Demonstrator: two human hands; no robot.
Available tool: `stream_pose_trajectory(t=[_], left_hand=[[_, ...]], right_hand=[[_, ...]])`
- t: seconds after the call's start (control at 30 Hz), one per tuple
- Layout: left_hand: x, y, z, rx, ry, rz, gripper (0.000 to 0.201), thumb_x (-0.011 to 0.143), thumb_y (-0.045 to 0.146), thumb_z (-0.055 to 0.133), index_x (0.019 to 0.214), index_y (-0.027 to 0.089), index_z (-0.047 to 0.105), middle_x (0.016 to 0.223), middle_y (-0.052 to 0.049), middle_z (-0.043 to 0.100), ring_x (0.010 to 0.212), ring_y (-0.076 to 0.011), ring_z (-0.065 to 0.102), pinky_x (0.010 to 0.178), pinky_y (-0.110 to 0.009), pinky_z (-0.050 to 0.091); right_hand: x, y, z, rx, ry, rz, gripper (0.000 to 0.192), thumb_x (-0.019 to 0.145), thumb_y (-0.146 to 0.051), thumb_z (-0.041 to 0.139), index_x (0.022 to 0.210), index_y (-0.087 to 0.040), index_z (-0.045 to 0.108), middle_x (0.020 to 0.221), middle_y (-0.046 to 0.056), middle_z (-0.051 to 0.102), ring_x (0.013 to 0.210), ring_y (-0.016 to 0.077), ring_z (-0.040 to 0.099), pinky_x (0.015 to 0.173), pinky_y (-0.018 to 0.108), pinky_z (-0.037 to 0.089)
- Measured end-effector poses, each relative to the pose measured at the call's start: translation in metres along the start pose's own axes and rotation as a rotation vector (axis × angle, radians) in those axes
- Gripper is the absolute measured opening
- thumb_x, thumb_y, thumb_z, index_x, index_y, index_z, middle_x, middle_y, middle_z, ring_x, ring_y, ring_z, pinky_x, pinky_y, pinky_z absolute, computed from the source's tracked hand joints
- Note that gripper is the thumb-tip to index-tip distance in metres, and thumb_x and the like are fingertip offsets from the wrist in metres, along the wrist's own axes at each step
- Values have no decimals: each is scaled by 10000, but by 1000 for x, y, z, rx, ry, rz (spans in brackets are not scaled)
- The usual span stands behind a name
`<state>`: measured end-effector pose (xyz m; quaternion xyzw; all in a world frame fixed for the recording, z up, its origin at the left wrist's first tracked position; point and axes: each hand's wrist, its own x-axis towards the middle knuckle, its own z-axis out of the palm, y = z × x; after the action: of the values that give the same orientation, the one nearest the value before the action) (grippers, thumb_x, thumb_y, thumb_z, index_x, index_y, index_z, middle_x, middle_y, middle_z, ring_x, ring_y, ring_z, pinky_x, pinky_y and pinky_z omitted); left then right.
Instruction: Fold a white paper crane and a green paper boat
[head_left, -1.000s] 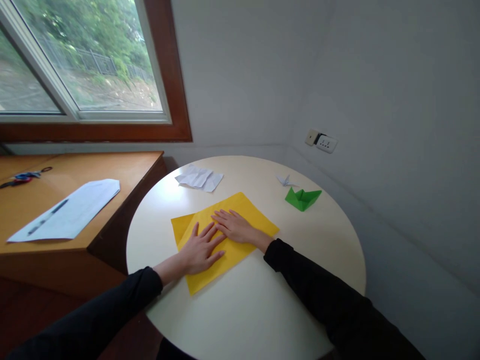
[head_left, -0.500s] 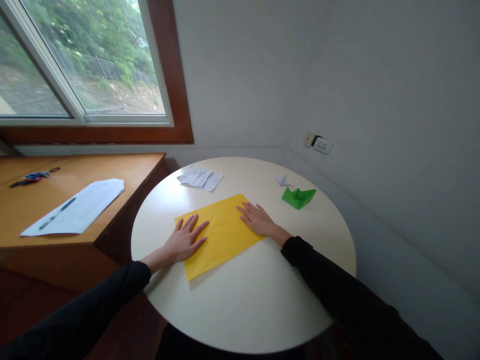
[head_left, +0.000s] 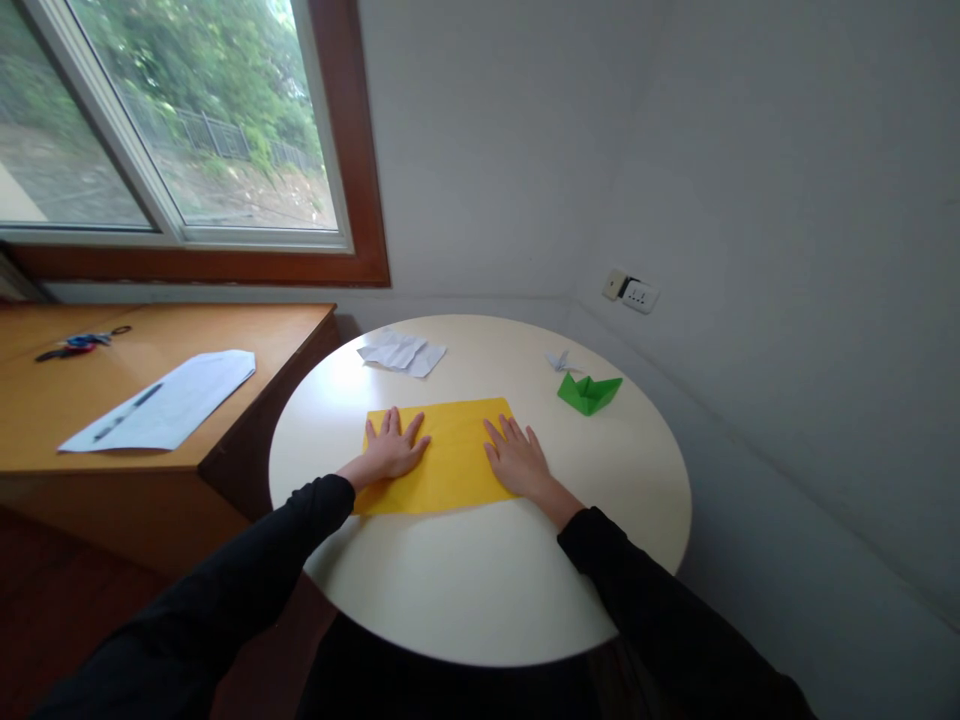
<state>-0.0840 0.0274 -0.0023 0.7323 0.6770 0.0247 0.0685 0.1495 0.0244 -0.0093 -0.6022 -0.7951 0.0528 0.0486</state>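
A sheet of yellow paper (head_left: 457, 455) lies flat on the round white table (head_left: 465, 590), its long edges running nearly left to right. My left hand (head_left: 392, 447) rests on the sheet's left part with fingers spread. On its right part lies my right hand (head_left: 519, 457), palm down, fingers stretched out and slightly apart. Neither hand grips anything. A green folded paper boat (head_left: 589, 395) stands to the right, beyond my right hand. Just behind the boat is a small pale folded paper figure (head_left: 561, 362).
Creased white paper sheets (head_left: 403, 353) lie at the table's far left. A wooden desk (head_left: 285, 345) adjoins on the left, holding white paper (head_left: 195, 395) with a pen (head_left: 127, 412) on it, and scissors (head_left: 82, 343). A wall socket (head_left: 639, 295) is behind the table.
The yellow sheet has turned clockwise, so it lies straighter before me. My left hand moved forward and right with it; my right hand shifted slightly. The view also shifted a little.
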Motion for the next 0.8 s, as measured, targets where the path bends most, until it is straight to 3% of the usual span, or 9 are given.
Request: stream_pose_trajectory(t=[0.3, 0.47, 0.8], left_hand=[[-5, -1, 0, 36, 49, 32, 573, 921, 500, 207, 1439, 263, 268, 1519, -139, 227, 1404, -333, 132, 1088, -542, 96], [-6, -21, -2, 84, 46, 103, 603, 916, 540, 188, 1440, 253, 264, 1516, -132, 239, 1409, -296, 140, 1105, -486, 113], [-3, -61, -11, 185, 43, 41, 603, 924, 529, 178, 1438, 229, 270, 1512, -147, 243, 1398, -313, 176, 1100, -530, 123]], right_hand=[[-5, 1, -4, -47, -11, 4, 537, 945, -391, 226, 1450, -210, 244, 1521, 120, 222, 1405, 230, 180, 1124, 470, 127], [-10, 13, -6, -91, -2, -31, 523, 946, -386, 236, 1440, -219, 277, 1512, 94, 257, 1396, 219, 215, 1126, 443, 166], [-10, 36, -2, -176, 67, -144, 506, 935, -350, 273, 1411, -192, 347, 1481, 97, 327, 1363, 217, 303, 1109, 423, 246]])
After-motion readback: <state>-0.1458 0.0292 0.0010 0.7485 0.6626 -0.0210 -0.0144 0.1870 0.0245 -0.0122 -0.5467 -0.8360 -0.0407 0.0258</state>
